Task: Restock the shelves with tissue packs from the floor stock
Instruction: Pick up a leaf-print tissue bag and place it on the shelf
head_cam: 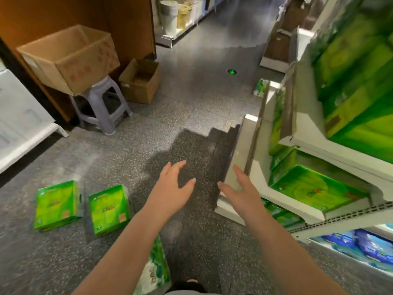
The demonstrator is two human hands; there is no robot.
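Note:
Two green tissue packs stand on the floor at the lower left, one further left and one closer to my arm. A third green-and-white pack lies partly hidden under my left forearm. My left hand hovers over the dark floor with fingers spread, holding nothing. My right hand is also empty and open, just left of the white shelf unit's edge. Green tissue packs lie on the lower shelf, with larger green packs above.
A cardboard box sits on a grey plastic stool at the back left, with a smaller open box beside it. Blue packs fill the bottom right shelf. A white rack stands at far left. The aisle runs ahead.

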